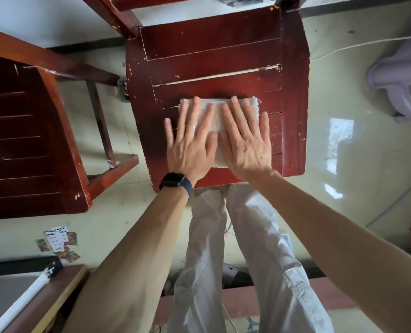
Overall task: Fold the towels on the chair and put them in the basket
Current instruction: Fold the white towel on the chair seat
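A folded whitish towel lies as a small rectangle on the front half of the dark red wooden chair seat. My left hand, with a ring and a black watch on the wrist, lies flat on the towel's left part, fingers spread. My right hand presses flat on its right part, fingers spread too. Both palms cover most of the towel; only its far edge and a middle strip show. No basket is in view.
A second red wooden chair stands to the left. A lilac plastic stool sits at the right on the glossy tiled floor. Playing cards lie scattered at lower left. My legs in light trousers stand before the chair.
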`<state>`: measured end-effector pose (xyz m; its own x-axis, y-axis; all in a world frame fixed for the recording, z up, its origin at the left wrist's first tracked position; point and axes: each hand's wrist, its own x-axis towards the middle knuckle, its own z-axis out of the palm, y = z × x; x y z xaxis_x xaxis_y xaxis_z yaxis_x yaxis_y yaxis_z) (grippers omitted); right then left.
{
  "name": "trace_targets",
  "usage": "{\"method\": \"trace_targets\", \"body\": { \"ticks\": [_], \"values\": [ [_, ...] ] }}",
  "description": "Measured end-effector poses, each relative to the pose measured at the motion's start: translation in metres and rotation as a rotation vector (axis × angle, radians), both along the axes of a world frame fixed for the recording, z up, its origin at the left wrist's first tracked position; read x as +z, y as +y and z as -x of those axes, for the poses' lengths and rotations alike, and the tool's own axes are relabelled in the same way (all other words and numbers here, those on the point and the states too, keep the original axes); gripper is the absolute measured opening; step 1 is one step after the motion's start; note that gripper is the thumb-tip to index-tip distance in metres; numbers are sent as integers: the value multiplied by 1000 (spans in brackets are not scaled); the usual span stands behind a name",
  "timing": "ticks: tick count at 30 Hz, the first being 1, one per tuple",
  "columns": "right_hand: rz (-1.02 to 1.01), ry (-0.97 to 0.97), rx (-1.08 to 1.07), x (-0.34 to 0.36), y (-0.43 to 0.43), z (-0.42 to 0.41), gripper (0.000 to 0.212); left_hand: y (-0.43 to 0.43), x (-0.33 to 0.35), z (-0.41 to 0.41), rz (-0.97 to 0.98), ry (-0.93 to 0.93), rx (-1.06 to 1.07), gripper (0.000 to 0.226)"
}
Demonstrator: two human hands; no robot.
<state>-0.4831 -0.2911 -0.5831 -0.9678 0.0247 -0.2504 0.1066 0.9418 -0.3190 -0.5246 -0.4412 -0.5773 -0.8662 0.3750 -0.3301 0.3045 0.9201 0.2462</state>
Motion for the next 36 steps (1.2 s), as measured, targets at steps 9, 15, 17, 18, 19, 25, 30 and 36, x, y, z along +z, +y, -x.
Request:
{"method": "trace_targets", "body": {
  "ticks": [9,15,17,18,19,25,30,36],
  "values": [
    [-46,-197,-339,6,-5,-4,64,-6,-1,9,98,-94,239,71],
    [354,-287,-857,36,10,-3,56,-8,39,11,-153,-192,549,59],
    [508,-328,-980,34,16,3,47,-4,39,11,-241,-341,744,57],
    [548,-359,-1020,31,17,7,45,-1,37,12,-265,-386,843,55],
    [585,-398,-1050,28,19,10,45,0,34,12,-287,-421,938,53],
    [826,-513,-1028,32,36,19,18,-4,38,21,-498,-588,1211,9],
    [1009,-484,-928,88,58,12,39,-19,96,24,-701,-717,1177,31],
    [1067,-310,-814,230,83,7,40,-4,225,47,-776,-790,948,27]
  ]
}}
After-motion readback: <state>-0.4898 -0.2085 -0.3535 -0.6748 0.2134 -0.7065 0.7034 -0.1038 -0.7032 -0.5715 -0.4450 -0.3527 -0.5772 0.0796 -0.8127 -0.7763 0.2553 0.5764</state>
